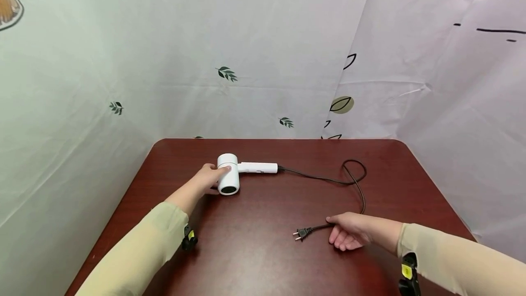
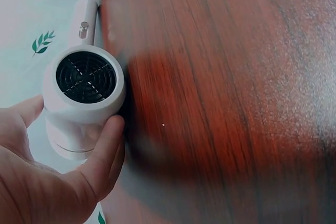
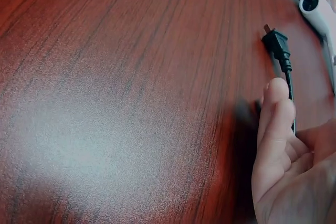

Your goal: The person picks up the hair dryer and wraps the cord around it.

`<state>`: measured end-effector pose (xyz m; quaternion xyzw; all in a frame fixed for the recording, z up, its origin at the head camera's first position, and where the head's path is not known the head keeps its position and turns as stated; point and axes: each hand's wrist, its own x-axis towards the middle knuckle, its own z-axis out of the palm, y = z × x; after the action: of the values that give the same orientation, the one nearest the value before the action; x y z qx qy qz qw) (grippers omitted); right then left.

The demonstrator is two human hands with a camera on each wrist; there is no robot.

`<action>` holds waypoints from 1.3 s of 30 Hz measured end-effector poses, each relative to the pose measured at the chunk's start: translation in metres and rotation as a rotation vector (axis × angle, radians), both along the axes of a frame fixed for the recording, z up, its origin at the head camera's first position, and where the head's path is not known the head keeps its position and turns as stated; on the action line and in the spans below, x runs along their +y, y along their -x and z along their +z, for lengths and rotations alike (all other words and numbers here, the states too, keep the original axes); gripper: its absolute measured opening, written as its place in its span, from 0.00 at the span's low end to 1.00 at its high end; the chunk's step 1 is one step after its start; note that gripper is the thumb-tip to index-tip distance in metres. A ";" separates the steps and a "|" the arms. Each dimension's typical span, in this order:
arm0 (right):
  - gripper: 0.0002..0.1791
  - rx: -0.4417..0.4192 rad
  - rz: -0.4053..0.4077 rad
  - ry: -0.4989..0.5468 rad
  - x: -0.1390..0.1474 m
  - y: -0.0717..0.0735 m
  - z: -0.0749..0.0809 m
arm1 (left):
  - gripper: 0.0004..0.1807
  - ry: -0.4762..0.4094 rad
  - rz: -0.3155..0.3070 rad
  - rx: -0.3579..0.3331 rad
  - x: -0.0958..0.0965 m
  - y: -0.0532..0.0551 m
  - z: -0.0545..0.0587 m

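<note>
A white hair dryer (image 1: 228,178) lies toward the back left of the table, its handle (image 1: 259,167) pointing right. My left hand (image 1: 207,179) grips its barrel from the left side, thumb on top. In the left wrist view the dark grille (image 2: 85,77) at the barrel's end faces the camera, with fingers on both sides of the barrel. My right hand (image 1: 349,232) pinches the black power cord (image 1: 323,226) a short way behind its plug. The two-prong plug (image 1: 304,233) points left, prongs outward, and shows ahead of the fingertips in the right wrist view.
The cord runs from the handle across the dark red wooden table (image 1: 255,241) and makes a loop (image 1: 354,161) at the back right. A pale cloth backdrop (image 1: 263,58) with leaf prints rises behind and beside the table. Dark wrist devices (image 1: 408,273) sit at both sleeves.
</note>
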<state>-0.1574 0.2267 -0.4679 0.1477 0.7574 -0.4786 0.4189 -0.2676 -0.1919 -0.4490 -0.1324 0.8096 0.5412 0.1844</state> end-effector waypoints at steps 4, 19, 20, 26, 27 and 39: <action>0.29 0.014 -0.023 0.002 -0.001 -0.001 0.001 | 0.48 0.009 -0.006 0.017 0.002 0.001 0.000; 0.17 0.127 -0.178 0.260 0.005 -0.021 0.006 | 0.53 0.111 -0.036 0.070 0.007 0.008 -0.003; 0.16 0.141 -0.182 0.287 0.006 -0.021 0.007 | 0.53 0.115 -0.037 0.075 0.007 0.008 -0.004; 0.18 0.195 -0.231 0.312 0.020 -0.021 0.013 | 0.47 0.126 -0.043 0.087 0.009 0.008 -0.006; 0.18 0.202 -0.247 0.307 0.022 -0.020 0.014 | 0.45 0.125 -0.045 0.083 0.009 0.008 -0.006; 0.18 0.279 -0.345 0.325 0.057 -0.012 0.023 | 0.40 0.058 -0.001 0.074 0.006 0.001 -0.004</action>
<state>-0.1459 0.2838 -0.4452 0.1379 0.6847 -0.6739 0.2409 -0.2690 -0.1862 -0.4527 -0.1171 0.8315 0.5218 0.1506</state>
